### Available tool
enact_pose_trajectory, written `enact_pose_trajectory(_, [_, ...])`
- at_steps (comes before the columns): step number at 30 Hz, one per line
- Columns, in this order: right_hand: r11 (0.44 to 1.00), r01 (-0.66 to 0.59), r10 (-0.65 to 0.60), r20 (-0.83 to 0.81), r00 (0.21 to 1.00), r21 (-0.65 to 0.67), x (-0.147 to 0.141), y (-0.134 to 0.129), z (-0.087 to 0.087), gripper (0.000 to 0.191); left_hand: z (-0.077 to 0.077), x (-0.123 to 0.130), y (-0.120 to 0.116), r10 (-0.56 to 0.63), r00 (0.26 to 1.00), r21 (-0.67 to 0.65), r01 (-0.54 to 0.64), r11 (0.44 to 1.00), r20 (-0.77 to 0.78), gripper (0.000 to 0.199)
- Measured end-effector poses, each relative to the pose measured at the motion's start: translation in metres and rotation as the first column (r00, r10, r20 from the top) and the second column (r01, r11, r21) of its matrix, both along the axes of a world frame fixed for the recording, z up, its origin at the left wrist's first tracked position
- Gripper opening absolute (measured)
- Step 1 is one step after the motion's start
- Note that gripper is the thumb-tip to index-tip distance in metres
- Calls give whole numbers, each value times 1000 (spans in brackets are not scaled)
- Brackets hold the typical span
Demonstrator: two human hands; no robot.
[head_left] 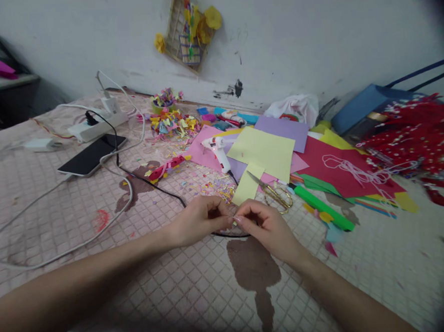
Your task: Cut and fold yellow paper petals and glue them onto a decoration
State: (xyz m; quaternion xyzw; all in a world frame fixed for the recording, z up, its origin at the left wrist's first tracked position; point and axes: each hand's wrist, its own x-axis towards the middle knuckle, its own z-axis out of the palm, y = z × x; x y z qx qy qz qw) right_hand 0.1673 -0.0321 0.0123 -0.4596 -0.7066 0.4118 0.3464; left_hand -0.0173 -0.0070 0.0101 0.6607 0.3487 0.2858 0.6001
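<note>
My left hand [204, 218] and my right hand [268, 226] meet at the fingertips over the quilted cover, both closed in a pinch. Between them a tiny pale bit shows, too small to name. A black cord [159, 186] runs across the cover and passes beneath both hands. Just beyond them lie gold-handled scissors [278, 195], partly on a pale yellow paper strip [247, 184]. A white glue gun [220, 153] rests on coloured sheets, its cord leading down. Small paper clippings [217, 186] are scattered ahead of my left hand.
At left are a tablet [92, 155], a power strip [99, 126] and a looping white cable [131, 191]. Paper sheets [268, 150], a green tube-like stick [324, 208] and white string [352, 170] lie right. Cut paper [172, 123] heaps near the wall; red tinsel-like material [416, 136] stands far right.
</note>
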Motion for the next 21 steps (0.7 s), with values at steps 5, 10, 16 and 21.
enact_pose_trajectory(5, [998,7,-12,69,998,69,3,2,0,14,-1,1,-1,133,984,154,-114,981,-119,15])
enact_pose_trajectory(10, [998,57,-57,-22,998,9,-1,-1,0,19,-5,5,-2,65,998,-2,-65,998,-1,21])
enact_pose_trajectory(16, [996,28,-33,-56,998,-88,-3,-3,-1,21,-6,4,-2,23,998,-119,-15,993,63,21])
enact_pose_trajectory(21, [988,-89,76,-99,992,-125,0,-2,-1,26,0,1,0,-31,998,-199,42,979,59,17])
